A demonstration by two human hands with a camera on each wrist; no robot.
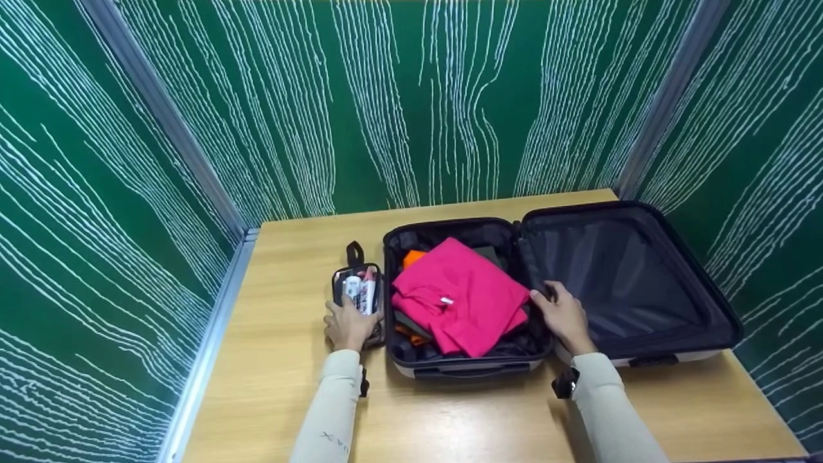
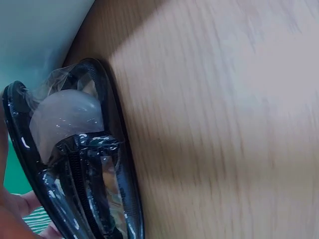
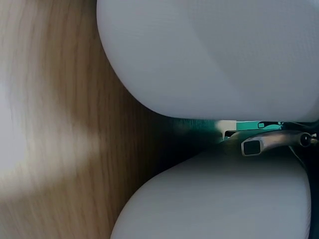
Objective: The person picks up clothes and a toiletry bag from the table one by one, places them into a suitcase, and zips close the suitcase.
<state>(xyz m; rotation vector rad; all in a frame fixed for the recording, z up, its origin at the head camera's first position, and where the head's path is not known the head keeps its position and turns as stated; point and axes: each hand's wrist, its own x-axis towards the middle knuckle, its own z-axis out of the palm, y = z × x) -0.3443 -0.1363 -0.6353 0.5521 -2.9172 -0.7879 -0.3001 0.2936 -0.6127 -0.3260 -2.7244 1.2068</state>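
One see-through pouch (image 2: pixel 84 184), toiletries (image 1: pixel 367 297) inside; open suitcase (image 1: pixel 472 366), pink garment (image 1: pixel 461 296) inside

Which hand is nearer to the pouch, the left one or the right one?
Left. The left hand is on the pouch; the right hand is away from it, beyond the pink cloth, at the open suitcase's middle.

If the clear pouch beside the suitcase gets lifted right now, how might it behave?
The clear pouch would probably flex when squeezed, since its transparent film looks wrinkled in the left wrist view. Its glossy surface may be slightly slippery. The white tube inside could shift as the pouch tilts; nothing visible straps it down.
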